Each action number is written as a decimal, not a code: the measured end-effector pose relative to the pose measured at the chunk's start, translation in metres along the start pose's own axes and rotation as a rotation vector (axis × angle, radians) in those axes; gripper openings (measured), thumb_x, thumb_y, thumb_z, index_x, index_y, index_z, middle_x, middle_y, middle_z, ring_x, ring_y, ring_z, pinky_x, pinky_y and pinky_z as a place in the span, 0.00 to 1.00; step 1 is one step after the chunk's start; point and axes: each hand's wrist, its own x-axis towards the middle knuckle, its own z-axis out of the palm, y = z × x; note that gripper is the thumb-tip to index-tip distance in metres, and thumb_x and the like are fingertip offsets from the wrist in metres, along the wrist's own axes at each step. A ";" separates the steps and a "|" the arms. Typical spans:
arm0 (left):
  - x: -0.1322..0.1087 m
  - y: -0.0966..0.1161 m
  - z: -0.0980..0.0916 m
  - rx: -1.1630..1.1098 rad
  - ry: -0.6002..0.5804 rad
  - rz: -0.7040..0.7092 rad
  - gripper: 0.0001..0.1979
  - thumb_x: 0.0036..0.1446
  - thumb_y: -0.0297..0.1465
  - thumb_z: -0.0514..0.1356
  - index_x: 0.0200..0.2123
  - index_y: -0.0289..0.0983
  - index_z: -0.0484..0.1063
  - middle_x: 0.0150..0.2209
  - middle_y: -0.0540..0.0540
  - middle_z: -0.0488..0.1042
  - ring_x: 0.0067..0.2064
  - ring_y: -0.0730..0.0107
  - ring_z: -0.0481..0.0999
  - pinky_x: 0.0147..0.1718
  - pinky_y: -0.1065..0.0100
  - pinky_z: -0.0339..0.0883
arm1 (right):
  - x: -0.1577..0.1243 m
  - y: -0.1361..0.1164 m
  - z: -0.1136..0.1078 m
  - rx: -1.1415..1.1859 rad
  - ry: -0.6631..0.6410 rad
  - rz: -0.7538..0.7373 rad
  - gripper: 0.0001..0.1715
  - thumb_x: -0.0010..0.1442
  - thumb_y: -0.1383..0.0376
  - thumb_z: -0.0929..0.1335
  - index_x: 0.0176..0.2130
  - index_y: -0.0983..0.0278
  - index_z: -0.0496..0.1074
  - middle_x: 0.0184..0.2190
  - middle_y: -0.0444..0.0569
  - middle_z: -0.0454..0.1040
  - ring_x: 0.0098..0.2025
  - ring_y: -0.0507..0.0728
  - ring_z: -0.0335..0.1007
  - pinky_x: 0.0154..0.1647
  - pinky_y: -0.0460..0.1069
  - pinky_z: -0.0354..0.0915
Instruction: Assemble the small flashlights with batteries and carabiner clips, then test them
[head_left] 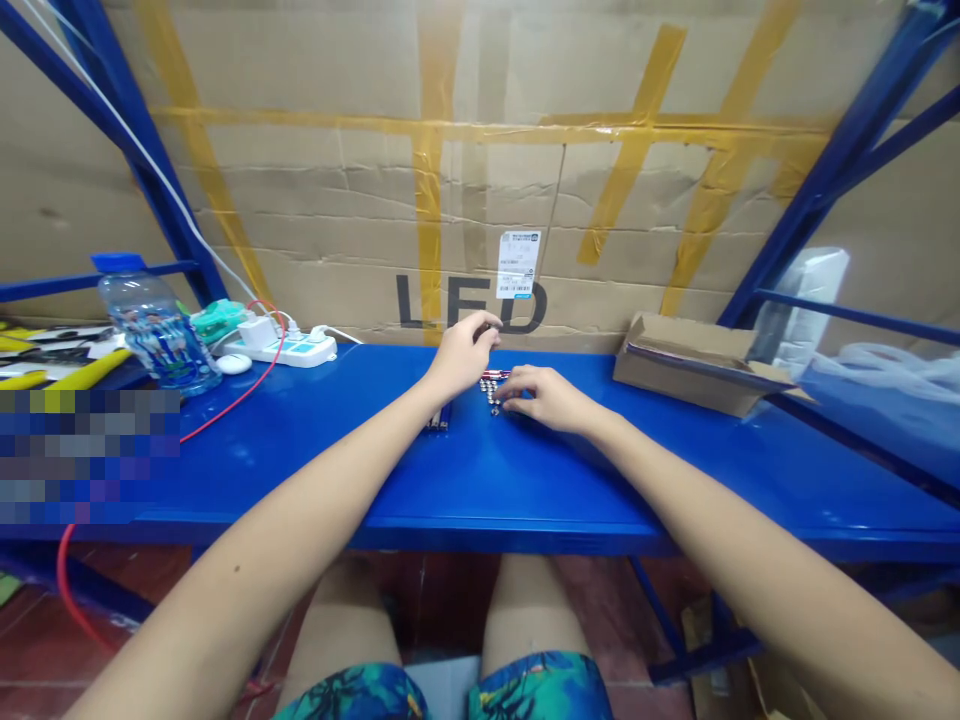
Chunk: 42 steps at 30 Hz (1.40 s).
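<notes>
My left hand is over the back middle of the blue table, its fingers loosely curved and apart, with nothing visible in them. Close by on the right, my right hand rests low over the tabletop. Its thumb and fingertips come together at a cluster of small shiny metal parts; whatever they pinch is too small to make out. A thin red-and-silver pen-like piece lies behind the cluster, between both hands. Partly hidden under my left wrist are dark strips with metal ends.
On the blue table stand a water bottle and a white power strip at left, with a red cable. An opened cardboard box lies at right. Behind is a large taped carton; blue posts flank it.
</notes>
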 end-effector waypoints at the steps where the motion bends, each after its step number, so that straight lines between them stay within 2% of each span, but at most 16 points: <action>1: 0.000 0.000 0.001 -0.017 -0.025 -0.020 0.09 0.63 0.22 0.52 0.40 0.37 0.71 0.31 0.49 0.73 0.34 0.72 0.74 0.36 0.68 0.69 | 0.001 -0.003 0.003 -0.015 -0.034 -0.010 0.08 0.58 0.70 0.70 0.37 0.63 0.81 0.37 0.50 0.79 0.41 0.58 0.74 0.47 0.52 0.65; 4: -0.001 0.003 0.003 -0.077 -0.115 -0.074 0.10 0.64 0.23 0.50 0.39 0.38 0.70 0.29 0.50 0.69 0.30 0.73 0.70 0.27 0.72 0.65 | 0.003 -0.011 0.008 -0.025 -0.118 0.003 0.08 0.58 0.73 0.69 0.33 0.64 0.79 0.34 0.49 0.80 0.39 0.57 0.74 0.45 0.51 0.65; 7: -0.001 0.001 0.003 -0.103 -0.180 -0.076 0.06 0.62 0.23 0.53 0.39 0.37 0.69 0.30 0.50 0.70 0.33 0.72 0.72 0.29 0.71 0.66 | 0.003 -0.010 0.001 0.018 -0.094 0.053 0.05 0.57 0.71 0.69 0.30 0.64 0.76 0.31 0.48 0.79 0.35 0.56 0.73 0.40 0.50 0.65; 9: 0.001 -0.003 0.003 -0.099 -0.206 -0.092 0.04 0.61 0.24 0.56 0.39 0.36 0.68 0.32 0.48 0.73 0.35 0.71 0.73 0.33 0.69 0.68 | 0.001 -0.005 -0.010 0.060 0.026 0.110 0.04 0.57 0.69 0.69 0.30 0.65 0.74 0.29 0.47 0.77 0.33 0.55 0.71 0.37 0.50 0.64; 13: 0.000 -0.009 0.004 -0.021 -0.241 -0.080 0.03 0.59 0.26 0.60 0.38 0.34 0.70 0.36 0.46 0.76 0.38 0.68 0.74 0.40 0.64 0.67 | -0.002 0.003 -0.032 0.236 0.360 0.171 0.06 0.57 0.63 0.69 0.32 0.64 0.72 0.26 0.46 0.74 0.29 0.54 0.68 0.33 0.51 0.64; 16: -0.004 -0.006 0.008 0.070 -0.274 -0.040 0.02 0.58 0.27 0.60 0.35 0.34 0.73 0.35 0.46 0.77 0.38 0.67 0.74 0.41 0.64 0.66 | -0.001 0.002 -0.036 0.349 0.441 0.163 0.07 0.55 0.62 0.70 0.31 0.64 0.71 0.25 0.46 0.73 0.28 0.54 0.68 0.31 0.50 0.64; 21: -0.011 -0.004 0.014 0.096 -0.300 -0.020 0.04 0.59 0.29 0.60 0.35 0.36 0.74 0.34 0.47 0.77 0.36 0.67 0.74 0.36 0.65 0.65 | 0.001 -0.001 -0.027 0.409 0.389 0.155 0.08 0.53 0.61 0.71 0.30 0.64 0.72 0.25 0.46 0.73 0.28 0.54 0.69 0.29 0.50 0.64; 26: -0.015 -0.007 0.015 0.118 -0.273 0.111 0.03 0.59 0.30 0.60 0.37 0.37 0.71 0.36 0.47 0.78 0.39 0.65 0.74 0.39 0.65 0.66 | -0.001 0.000 -0.027 0.441 0.361 0.166 0.09 0.52 0.61 0.71 0.30 0.65 0.72 0.23 0.46 0.73 0.26 0.53 0.68 0.27 0.49 0.63; 31: -0.017 0.004 0.014 0.251 -0.263 0.129 0.03 0.61 0.31 0.58 0.36 0.38 0.69 0.33 0.48 0.75 0.35 0.66 0.73 0.36 0.65 0.64 | -0.002 0.002 -0.029 0.446 0.316 0.196 0.10 0.52 0.61 0.71 0.30 0.65 0.72 0.21 0.45 0.72 0.21 0.51 0.65 0.23 0.48 0.61; 35: -0.014 0.010 0.015 0.406 -0.275 0.165 0.12 0.67 0.29 0.49 0.31 0.36 0.69 0.34 0.43 0.74 0.41 0.61 0.73 0.43 0.60 0.64 | -0.002 0.004 -0.028 0.434 0.323 0.219 0.09 0.53 0.61 0.71 0.31 0.65 0.72 0.20 0.45 0.72 0.20 0.50 0.64 0.21 0.48 0.61; 37: -0.012 0.009 0.014 0.470 -0.306 0.192 0.15 0.67 0.28 0.48 0.29 0.36 0.69 0.33 0.43 0.72 0.41 0.60 0.72 0.44 0.59 0.64 | -0.002 0.003 -0.028 0.419 0.323 0.221 0.09 0.53 0.61 0.71 0.30 0.65 0.72 0.20 0.45 0.72 0.21 0.50 0.65 0.22 0.47 0.61; 42: -0.014 0.004 0.012 0.394 -0.309 0.171 0.06 0.63 0.29 0.55 0.33 0.38 0.70 0.32 0.45 0.74 0.36 0.63 0.73 0.37 0.63 0.63 | -0.003 -0.001 -0.027 0.413 0.302 0.231 0.10 0.52 0.61 0.72 0.29 0.65 0.72 0.20 0.45 0.72 0.22 0.51 0.66 0.22 0.47 0.61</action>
